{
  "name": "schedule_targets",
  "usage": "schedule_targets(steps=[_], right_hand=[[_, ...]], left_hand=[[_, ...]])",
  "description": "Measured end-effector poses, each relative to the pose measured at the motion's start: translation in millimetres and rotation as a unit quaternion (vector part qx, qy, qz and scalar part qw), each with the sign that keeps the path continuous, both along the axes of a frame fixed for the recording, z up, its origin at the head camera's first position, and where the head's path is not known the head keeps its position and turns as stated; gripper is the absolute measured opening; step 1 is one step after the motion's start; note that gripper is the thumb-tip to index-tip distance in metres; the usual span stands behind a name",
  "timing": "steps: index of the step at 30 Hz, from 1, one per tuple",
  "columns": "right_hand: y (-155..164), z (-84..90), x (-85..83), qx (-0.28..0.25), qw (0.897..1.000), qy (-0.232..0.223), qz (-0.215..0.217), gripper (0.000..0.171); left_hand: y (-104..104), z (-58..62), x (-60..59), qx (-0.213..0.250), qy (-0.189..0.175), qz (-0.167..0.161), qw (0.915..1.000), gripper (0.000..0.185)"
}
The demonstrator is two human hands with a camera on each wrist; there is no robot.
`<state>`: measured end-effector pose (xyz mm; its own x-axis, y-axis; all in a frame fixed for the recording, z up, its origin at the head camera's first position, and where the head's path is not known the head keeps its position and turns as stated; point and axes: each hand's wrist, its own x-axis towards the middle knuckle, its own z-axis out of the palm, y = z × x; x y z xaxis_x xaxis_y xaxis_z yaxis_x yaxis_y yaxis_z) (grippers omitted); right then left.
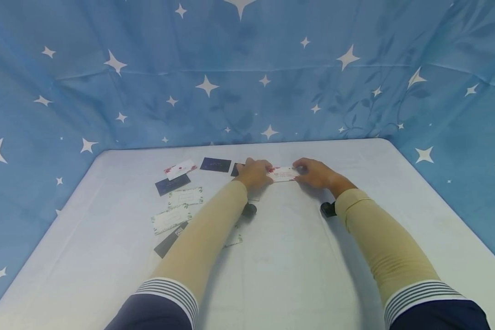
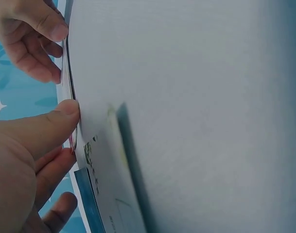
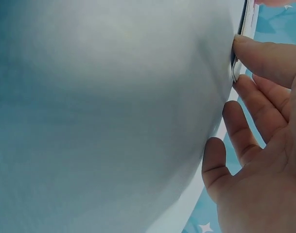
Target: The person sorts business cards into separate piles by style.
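Note:
Between my two hands is a white card with red floral corners (image 1: 283, 174), over the far middle of the table. My left hand (image 1: 253, 175) pinches its left end with the thumb and fingertips. At its right end, my right hand (image 1: 318, 175) pinches it too, the lower fingers loosely bent in the right wrist view. Edge-on in the left wrist view, the card (image 2: 70, 92) shows more than one layer; how many cards are together I cannot tell. Partly hidden behind my left hand lies a dark blue card (image 1: 235, 170). A leaf-bordered card (image 2: 113, 189) lies below it.
Left of my left arm lie another dark blue card (image 1: 216, 165), a red-flowered card (image 1: 180, 169), a navy card (image 1: 173, 184), green-leaf cards (image 1: 185, 197) and a grey card (image 1: 171, 239). The white table (image 1: 288, 275) meets a blue star-patterned cloth (image 1: 231, 110) at the back.

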<state>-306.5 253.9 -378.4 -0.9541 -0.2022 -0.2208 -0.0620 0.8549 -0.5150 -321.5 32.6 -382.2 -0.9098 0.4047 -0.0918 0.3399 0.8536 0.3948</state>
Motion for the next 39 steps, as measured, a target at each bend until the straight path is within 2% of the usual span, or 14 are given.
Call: schedule_targets(steps=[4,9,14,21,26,30,39], right_hand=[[-1,1.4,1.2,-0.007,1.0,0.0,-0.019,0.061],[-3,7.2,4.8,-0.037,0.999,0.005,-0.035,0.066],[-15,15.0,11.0,-0.082,0.996,0.024,-0.012,0.067],[-48,21.1,22.0,-0.123,0.992,0.031,0.021,0.068],[-75,17.6,23.4,-0.138,0.99,0.035,0.024,0.068],[-96,13.8,20.8,-0.157,0.986,0.037,0.045,0.067],[-155,8.2,18.3,-0.193,0.977,0.023,0.093,0.061]], left_hand=[[-2,3.3,1.4,-0.002,-0.007,-0.006,1.0,0.057],[-17,17.3,4.3,0.022,-0.015,-0.023,0.9994,0.064],[-48,26.0,10.2,0.061,-0.019,-0.019,0.9978,0.065],[-103,24.7,24.5,0.073,-0.012,-0.004,0.9972,0.066],[-143,23.7,34.4,0.086,-0.003,0.02,0.9961,0.064],[-173,21.2,39.7,0.093,-0.005,0.048,0.9945,0.062],[-226,18.4,33.6,0.1,-0.004,0.104,0.9895,0.059]])
